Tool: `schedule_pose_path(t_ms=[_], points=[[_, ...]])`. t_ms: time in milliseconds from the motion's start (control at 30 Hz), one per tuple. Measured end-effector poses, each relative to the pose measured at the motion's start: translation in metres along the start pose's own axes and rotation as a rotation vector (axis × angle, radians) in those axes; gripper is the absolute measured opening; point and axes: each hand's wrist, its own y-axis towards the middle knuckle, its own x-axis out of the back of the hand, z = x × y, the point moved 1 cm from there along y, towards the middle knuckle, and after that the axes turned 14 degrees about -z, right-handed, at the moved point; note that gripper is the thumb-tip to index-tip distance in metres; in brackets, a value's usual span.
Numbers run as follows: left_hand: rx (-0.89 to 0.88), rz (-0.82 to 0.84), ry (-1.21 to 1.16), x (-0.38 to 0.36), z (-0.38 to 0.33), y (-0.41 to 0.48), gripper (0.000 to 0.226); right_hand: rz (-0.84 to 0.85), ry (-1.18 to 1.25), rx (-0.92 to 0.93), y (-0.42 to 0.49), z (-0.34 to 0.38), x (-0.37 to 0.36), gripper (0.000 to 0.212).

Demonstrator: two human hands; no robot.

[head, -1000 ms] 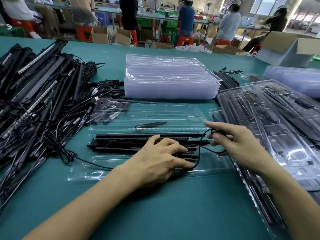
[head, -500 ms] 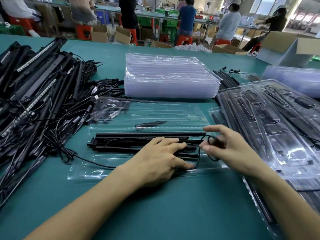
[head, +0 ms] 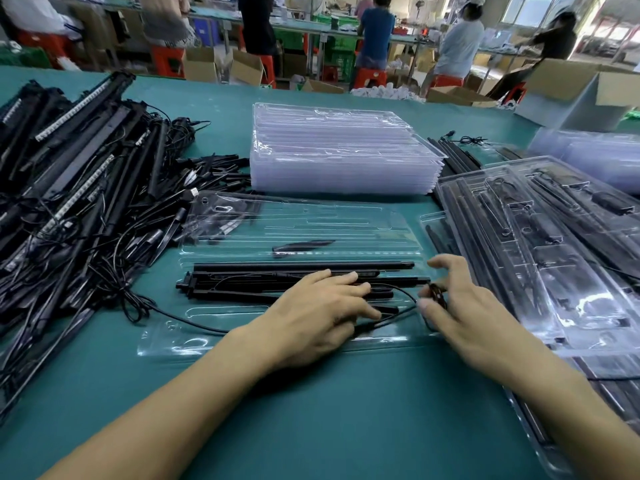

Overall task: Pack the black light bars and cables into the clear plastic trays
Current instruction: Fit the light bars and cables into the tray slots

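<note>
At frame centre the clear tray (head: 180, 337) holds black light bars (head: 242, 284), which your left hand (head: 318, 306) presses with flat, straight fingers. Just right, your right hand (head: 464, 306) pinches what looks like a coiled cable (head: 437, 295).

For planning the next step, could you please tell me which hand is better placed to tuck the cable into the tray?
The right hand: it pinches the cable by the right end of the tray, while the left hand lies flat on the light bars, probably steadying them.
</note>
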Motion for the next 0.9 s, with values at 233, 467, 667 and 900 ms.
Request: schedule_pose_path(t_ms=[233, 467, 667, 900], points=[[0.070, -0.039, -0.064, -0.001, 0.001, 0.004, 0.042, -0.078, -0.200, -0.121, -0.001, -0.016, 0.007, 0.026], [0.076, -0.100, -0.086, 0.001, 0.000, 0.004, 0.041, 0.122, -0.307, 0.090, 0.008, -0.009, 0.009, 0.012], [0.057, -0.095, -0.053, -0.001, -0.001, 0.004, 0.042, 0.111, 0.049, -0.011, 0.017, 0.008, 0.002, 0.027], [0.052, -0.111, -0.048, -0.003, 0.000, 0.003, 0.041, -0.084, -0.300, 0.094, -0.001, 0.014, -0.001, 0.012]])
